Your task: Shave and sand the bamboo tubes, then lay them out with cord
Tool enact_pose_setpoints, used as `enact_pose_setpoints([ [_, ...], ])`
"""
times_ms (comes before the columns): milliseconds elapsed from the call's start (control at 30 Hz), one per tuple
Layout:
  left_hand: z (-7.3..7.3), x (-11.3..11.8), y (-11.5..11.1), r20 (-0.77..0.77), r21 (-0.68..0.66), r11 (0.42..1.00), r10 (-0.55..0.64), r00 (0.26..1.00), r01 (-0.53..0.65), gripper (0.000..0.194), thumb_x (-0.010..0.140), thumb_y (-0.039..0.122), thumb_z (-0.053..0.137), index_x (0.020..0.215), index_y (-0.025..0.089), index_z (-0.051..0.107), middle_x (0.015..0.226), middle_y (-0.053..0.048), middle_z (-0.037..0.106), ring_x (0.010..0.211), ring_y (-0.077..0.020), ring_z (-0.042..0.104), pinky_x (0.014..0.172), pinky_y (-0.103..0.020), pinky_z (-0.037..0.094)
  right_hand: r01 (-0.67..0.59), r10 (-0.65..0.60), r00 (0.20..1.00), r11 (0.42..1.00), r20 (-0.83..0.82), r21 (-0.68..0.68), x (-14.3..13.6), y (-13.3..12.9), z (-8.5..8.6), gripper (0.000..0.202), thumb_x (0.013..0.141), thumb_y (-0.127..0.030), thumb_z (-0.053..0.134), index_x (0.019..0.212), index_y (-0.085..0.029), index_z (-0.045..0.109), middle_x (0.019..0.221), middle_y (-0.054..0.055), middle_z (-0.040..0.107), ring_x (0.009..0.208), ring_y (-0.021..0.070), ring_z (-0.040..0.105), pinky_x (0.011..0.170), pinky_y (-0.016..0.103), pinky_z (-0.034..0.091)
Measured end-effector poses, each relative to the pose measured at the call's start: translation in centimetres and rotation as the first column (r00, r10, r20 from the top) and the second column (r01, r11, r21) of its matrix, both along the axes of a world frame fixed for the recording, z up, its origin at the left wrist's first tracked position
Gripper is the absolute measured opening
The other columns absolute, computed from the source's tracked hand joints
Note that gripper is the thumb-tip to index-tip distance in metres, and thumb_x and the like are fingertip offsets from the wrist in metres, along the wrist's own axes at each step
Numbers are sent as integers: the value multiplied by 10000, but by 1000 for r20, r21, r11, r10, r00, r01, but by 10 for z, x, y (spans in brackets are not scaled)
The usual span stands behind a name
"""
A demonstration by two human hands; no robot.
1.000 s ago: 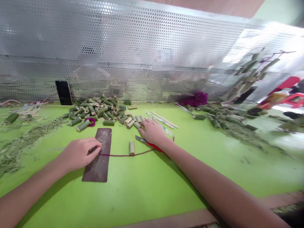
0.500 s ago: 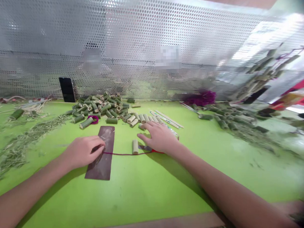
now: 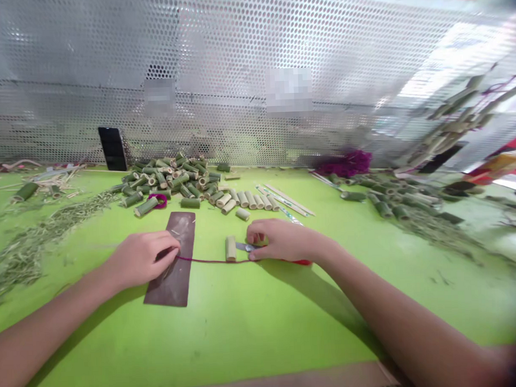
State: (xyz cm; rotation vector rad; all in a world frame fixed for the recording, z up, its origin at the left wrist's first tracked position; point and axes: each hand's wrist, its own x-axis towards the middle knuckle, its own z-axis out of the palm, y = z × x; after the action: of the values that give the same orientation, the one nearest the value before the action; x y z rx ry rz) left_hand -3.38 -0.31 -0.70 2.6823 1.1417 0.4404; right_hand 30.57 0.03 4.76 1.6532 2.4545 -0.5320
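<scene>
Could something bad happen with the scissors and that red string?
Maybe. The right hand grips scissors whose blades lie right beside the bamboo tube on the red string, so a snip might cut the string in the wrong spot. The left hand pins the string's end on the brown strip; if it slips, the tube could slide off.

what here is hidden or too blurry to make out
Head view, the only one:
- Red-handled tool: the right hand covers most of it, so its type is unclear.
- Two labels on the perforated panel: blurred, unreadable.
- Purple cord end: hidden under the left hand.
- Bamboo stalks at far right: smeared.
</scene>
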Motion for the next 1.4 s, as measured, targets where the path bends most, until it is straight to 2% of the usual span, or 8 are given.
enact_pose_setpoints([
  [233, -3, 1, 1, -1, 27, 999, -46, 999, 46, 452, 1044, 393, 379, 1032, 200, 786, 1027, -60, 814, 858, -224, 756, 738, -360, 613, -7, 7, 1000, 999, -9, 52, -7, -2, -2, 241, 930, -427, 620, 870, -217, 722, 918, 66, 745, 817, 244, 660, 694, 346, 446],
  [400, -1, 1, 0, -6, 39, 997, -60, 998, 60, 434, 1038, 382, 392, 1030, 199, 786, 1044, -64, 813, 880, -230, 760, 737, -353, 613, 27, -11, 988, 994, -152, 104, 4, -2, 15, 310, 950, -483, 555, 967, -218, 716, 1004, 65, 756, 897, 238, 675, 797, 359, 490],
  [600, -1, 0, 0, -14, 36, 996, -83, 996, 84, 403, 1028, 358, 417, 1031, 195, 785, 1032, -62, 809, 856, -217, 753, 718, -333, 607, 266, -172, 866, 954, -469, 142, 47, 12, 32, 598, 833, -760, 606, 997, -195, 716, 922, 75, 749, 838, 230, 666, 837, 388, 512],
  [733, -2, 0, 1, -18, 37, 996, -85, 996, 86, 390, 1023, 354, 427, 1030, 199, 785, 1031, -66, 803, 843, -218, 747, 700, -334, 598, 521, -328, 758, 824, -564, 222, 87, 26, 32, 626, 847, -768, 589, 1099, -212, 726, 1103, 82, 761, 990, 236, 703, 945, 375, 543],
  [833, -4, 0, 1, -18, 30, 996, -88, 996, 88, 394, 1027, 347, 424, 1036, 197, 788, 1036, -64, 800, 825, -207, 746, 684, -321, 599, 652, -479, 730, 702, -487, 286, 119, 34, 32, 491, 934, -614, 539, 1131, -203, 723, 1156, 96, 757, 1036, 263, 706, 972, 411, 550],
  [967, -5, 1, 0, -17, 23, 995, -92, 996, 92, 404, 1032, 334, 410, 1034, 195, 790, 1019, -67, 796, 817, -204, 748, 678, -320, 610, 728, -674, 684, 607, -279, 318, 151, 42, 27, 359, 903, -494, 599, 866, -173, 755, 915, 156, 772, 926, 366, 710, 939, 543, 530],
  [1200, -8, 0, 0, -15, -45, 997, -56, 998, 56, 410, 1029, 371, 411, 1061, 226, 793, 1054, -67, 798, 856, -223, 765, 669, -321, 632, 697, -721, 693, 667, -9, 264, 149, 49, -8, 404, 865, -544, 667, 788, -168, 791, 878, 183, 785, 835, 332, 730, 823, 430, 563],
  [1400, -11, -1, -1, 7, -26, 999, -34, 999, 34, 424, 1038, 410, 414, 1076, 243, 802, 1087, -59, 808, 913, -234, 774, 676, -320, 649, 651, -701, 712, 682, 44, 334, 124, 40, 1, 401, 946, -450, 561, 987, -123, 790, 1060, 241, 765, 956, 364, 722, 822, 455, 559],
])
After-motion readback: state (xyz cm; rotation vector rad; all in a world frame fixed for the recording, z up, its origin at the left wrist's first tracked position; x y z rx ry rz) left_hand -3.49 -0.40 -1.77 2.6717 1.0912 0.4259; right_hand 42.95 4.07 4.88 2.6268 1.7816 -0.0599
